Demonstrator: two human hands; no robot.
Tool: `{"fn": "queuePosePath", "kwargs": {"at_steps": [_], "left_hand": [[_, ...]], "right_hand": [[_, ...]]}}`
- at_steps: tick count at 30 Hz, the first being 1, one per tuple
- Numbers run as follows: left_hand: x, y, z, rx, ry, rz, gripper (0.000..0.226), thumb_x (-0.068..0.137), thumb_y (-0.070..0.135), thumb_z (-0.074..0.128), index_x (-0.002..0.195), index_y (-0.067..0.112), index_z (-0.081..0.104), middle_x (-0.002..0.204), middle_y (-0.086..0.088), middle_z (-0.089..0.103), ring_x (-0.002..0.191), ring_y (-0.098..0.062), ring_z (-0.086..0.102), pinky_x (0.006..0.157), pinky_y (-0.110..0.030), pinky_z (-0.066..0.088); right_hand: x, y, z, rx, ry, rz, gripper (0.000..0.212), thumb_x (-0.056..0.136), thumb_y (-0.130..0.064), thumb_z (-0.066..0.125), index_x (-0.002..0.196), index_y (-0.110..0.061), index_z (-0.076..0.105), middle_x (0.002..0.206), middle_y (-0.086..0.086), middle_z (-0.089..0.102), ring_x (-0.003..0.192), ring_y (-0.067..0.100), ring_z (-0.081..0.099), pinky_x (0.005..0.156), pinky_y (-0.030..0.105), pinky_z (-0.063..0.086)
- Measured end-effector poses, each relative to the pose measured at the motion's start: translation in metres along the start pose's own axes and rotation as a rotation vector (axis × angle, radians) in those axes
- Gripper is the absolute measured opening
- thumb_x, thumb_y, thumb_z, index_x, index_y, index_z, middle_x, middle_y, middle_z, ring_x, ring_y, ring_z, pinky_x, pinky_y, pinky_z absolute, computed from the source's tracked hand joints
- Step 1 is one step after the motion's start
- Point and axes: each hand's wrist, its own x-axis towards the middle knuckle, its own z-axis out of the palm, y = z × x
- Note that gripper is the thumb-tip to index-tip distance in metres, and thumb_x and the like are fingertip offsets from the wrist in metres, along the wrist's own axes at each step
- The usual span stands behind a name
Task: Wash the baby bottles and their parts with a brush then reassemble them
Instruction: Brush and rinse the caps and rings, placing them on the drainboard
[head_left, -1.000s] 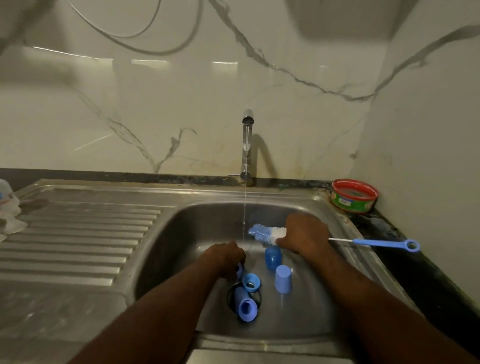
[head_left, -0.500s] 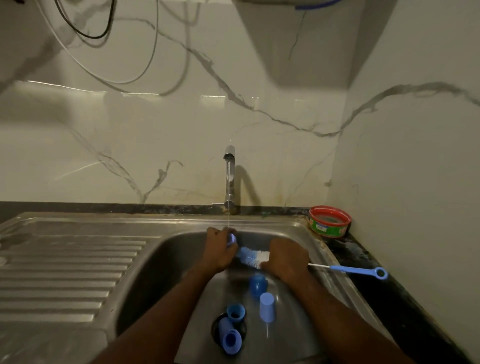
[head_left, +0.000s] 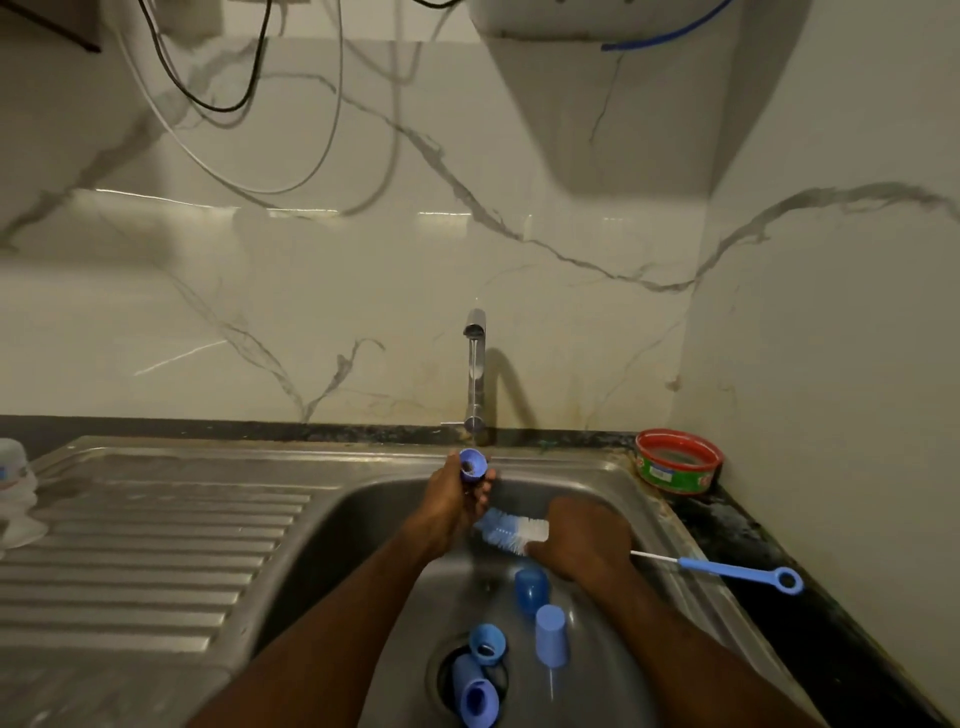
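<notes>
A: While the tap runs a thin stream, what has changed over the last second?

B: The left hand was down among the parts by the drain a second ago. It has since come up with a small blue collar ring, which it now grips in curled fingers under the water, its opening facing the camera.

A: And the other hand?

B: The right hand is wrapped around the bottle brush where the wire stem meets the bristles, as it was before. The bristle head points toward the left hand and lies just below the ring, not yet inside it. The blue loop handle sticks out past the right wrist.

A: What does that mean for the job?

B: My guess is that one part has just moved from waiting to being rinsed, with scrubbing next. Washing looks like it's at an early stage.

A: What is left?

B: Below both hands, four blue pieces wait in the sink basin: a cap and a paler cup under the right forearm, and another ring and a tube-shaped part at the drain. Past the right hand sits a red-rimmed tub. Pale items stand far off to the left, too cropped to name.
</notes>
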Motion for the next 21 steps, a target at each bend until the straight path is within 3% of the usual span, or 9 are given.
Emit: {"fn": "queuePosePath", "kwargs": {"at_steps": [2, 4, 8, 10, 12, 16, 19, 21], "left_hand": [[0.005, 0.0, -0.002, -0.034, 0.009, 0.027, 0.045, 0.107, 0.037, 0.044, 0.1, 0.002, 0.07, 0.08, -0.009, 0.069, 0.062, -0.012, 0.062, 0.059, -0.02, 0.053], [0.005, -0.004, -0.006, 0.09, -0.038, 0.147, 0.029, 0.103, 0.028, 0.055, 0.116, 0.003, 0.066, 0.095, -0.012, 0.071, 0.077, -0.016, 0.069, 0.07, -0.024, 0.059], [0.004, -0.02, -0.019, 0.496, -0.032, 0.377, 0.042, 0.086, 0.009, 0.077, 0.126, 0.007, 0.062, 0.116, -0.01, 0.071, 0.107, -0.022, 0.07, 0.092, -0.039, 0.059], [0.002, -0.02, -0.021, 0.542, -0.022, 0.408, 0.044, 0.084, 0.008, 0.08, 0.125, 0.007, 0.064, 0.116, -0.008, 0.072, 0.108, -0.02, 0.07, 0.094, -0.04, 0.059], [0.001, -0.016, -0.024, 0.544, -0.037, 0.425, 0.045, 0.083, 0.011, 0.082, 0.125, 0.01, 0.064, 0.115, -0.004, 0.073, 0.106, -0.017, 0.071, 0.09, -0.038, 0.06], [-0.003, -0.01, -0.028, 0.464, -0.04, 0.446, 0.038, 0.083, 0.007, 0.081, 0.117, 0.019, 0.069, 0.107, 0.002, 0.076, 0.099, -0.011, 0.073, 0.076, -0.024, 0.06], [-0.001, -0.005, -0.025, 0.387, 0.077, 0.33, 0.027, 0.087, 0.008, 0.077, 0.112, 0.014, 0.072, 0.104, -0.008, 0.076, 0.095, -0.02, 0.073, 0.08, -0.033, 0.061], [-0.001, 0.0, -0.021, 0.243, 0.085, 0.189, 0.018, 0.093, 0.01, 0.068, 0.11, 0.007, 0.072, 0.102, -0.016, 0.075, 0.087, -0.023, 0.072, 0.074, -0.033, 0.06]], "right_hand": [[-0.001, -0.001, 0.001, 0.02, 0.01, 0.004, 0.051, 0.085, -0.059, 0.068, 0.122, -0.024, 0.06, 0.122, 0.001, 0.064, 0.109, 0.019, 0.062, 0.088, 0.032, 0.048], [-0.002, 0.0, 0.001, 0.048, 0.02, 0.008, 0.053, 0.084, -0.059, 0.069, 0.123, -0.025, 0.06, 0.123, 0.0, 0.064, 0.11, 0.018, 0.062, 0.09, 0.032, 0.048], [-0.004, 0.0, 0.001, 0.059, 0.028, 0.057, 0.058, 0.084, -0.06, 0.069, 0.129, -0.025, 0.057, 0.13, 0.0, 0.061, 0.117, 0.018, 0.06, 0.095, 0.033, 0.047], [-0.004, 0.001, -0.001, 0.058, 0.028, 0.074, 0.056, 0.086, -0.059, 0.067, 0.13, -0.025, 0.057, 0.13, 0.001, 0.061, 0.116, 0.018, 0.059, 0.095, 0.033, 0.047], [-0.004, 0.003, -0.009, 0.043, 0.05, 0.077, 0.048, 0.09, -0.055, 0.064, 0.126, -0.024, 0.059, 0.124, 0.001, 0.064, 0.11, 0.019, 0.062, 0.084, 0.03, 0.047], [-0.004, 0.002, -0.029, 0.109, 0.141, 0.047, 0.032, 0.097, -0.042, 0.058, 0.124, -0.023, 0.056, 0.119, 0.002, 0.066, 0.103, 0.019, 0.064, 0.079, 0.03, 0.049], [-0.007, -0.007, -0.04, 0.159, 0.221, -0.008, 0.033, 0.101, -0.043, 0.051, 0.127, -0.023, 0.051, 0.117, 0.002, 0.066, 0.099, 0.018, 0.063, 0.075, 0.03, 0.045], [-0.006, -0.012, -0.042, 0.157, 0.269, -0.048, 0.029, 0.102, -0.043, 0.049, 0.124, -0.024, 0.049, 0.112, 0.001, 0.067, 0.086, 0.014, 0.058, 0.067, 0.028, 0.039]]}}
